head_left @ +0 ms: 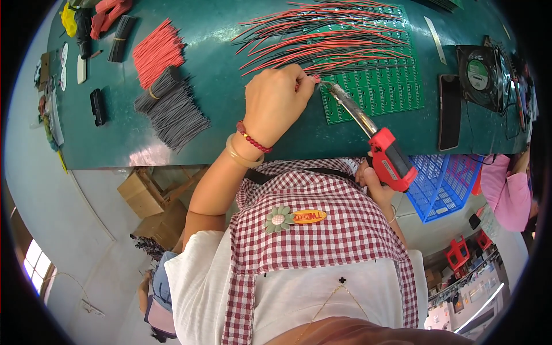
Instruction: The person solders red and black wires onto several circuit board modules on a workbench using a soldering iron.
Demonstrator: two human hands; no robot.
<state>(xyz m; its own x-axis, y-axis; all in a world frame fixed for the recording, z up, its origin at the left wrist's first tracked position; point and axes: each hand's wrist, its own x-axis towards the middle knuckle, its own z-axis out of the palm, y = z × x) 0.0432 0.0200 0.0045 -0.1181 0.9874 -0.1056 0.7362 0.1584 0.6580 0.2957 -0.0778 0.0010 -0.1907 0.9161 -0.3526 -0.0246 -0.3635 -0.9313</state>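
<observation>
My left hand [277,99] is closed in a pinch on red wires [314,79], whose ends poke out between thumb and finger. In my right hand [376,185] is a soldering gun [391,160] with a red and black body. Its metal barrel slants up to the left, and the tip sits beside the pinched wires at the left edge of a green circuit board panel [374,92]. Red and black wires [322,43] lie in rows across the panel's upper part. The fingers of my right hand are partly behind the tool.
Bundles of red wires [159,53] and dark grey wires [175,109] lie on the green table [230,135] at left. A phone [449,112] and a black fan [480,76] are at right. A blue crate [440,184] stands below the edge, near another person's pink sleeve [506,192].
</observation>
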